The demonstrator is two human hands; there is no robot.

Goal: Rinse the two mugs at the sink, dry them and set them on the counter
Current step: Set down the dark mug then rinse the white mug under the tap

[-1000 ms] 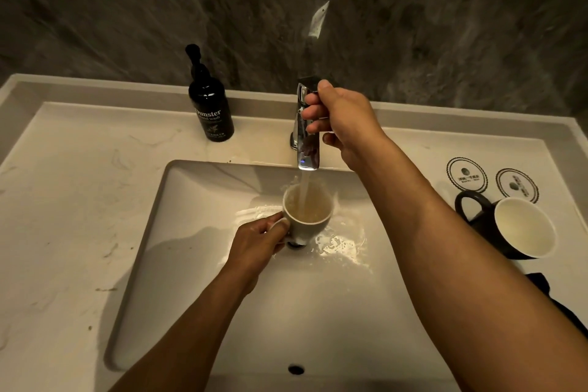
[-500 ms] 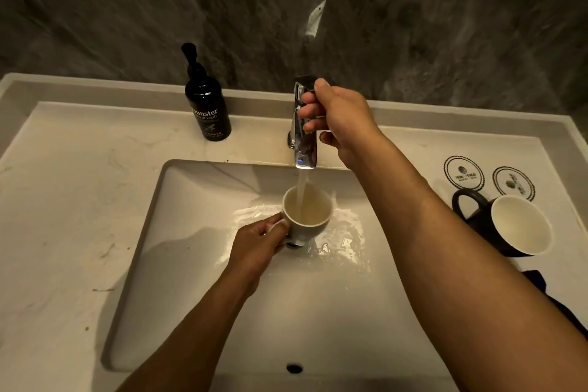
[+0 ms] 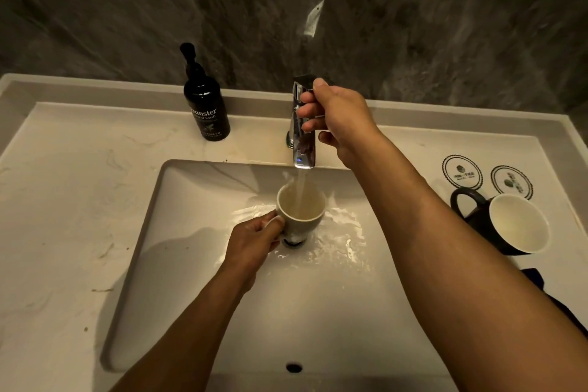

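- Little has moved since a second ago: both hands keep their places and water still runs into the grey mug (image 3: 301,212).
- Far left, a dark soap bottle (image 3: 206,111) stands on the counter (image 3: 73,188).
- Left hand (image 3: 253,243) curls round the mug's handle, holding it upright over the sink (image 3: 318,312).
- Right hand (image 3: 337,118) grips the tap (image 3: 304,134); rinsing looks underway.
- Far right, the black mug (image 3: 506,224) lies tilted on the counter, unrinsed.

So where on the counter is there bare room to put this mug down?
Left counter, between soap bottle and sink, is bare. Right of the faucet is crowded: black mug, two coasters, dark cloth.
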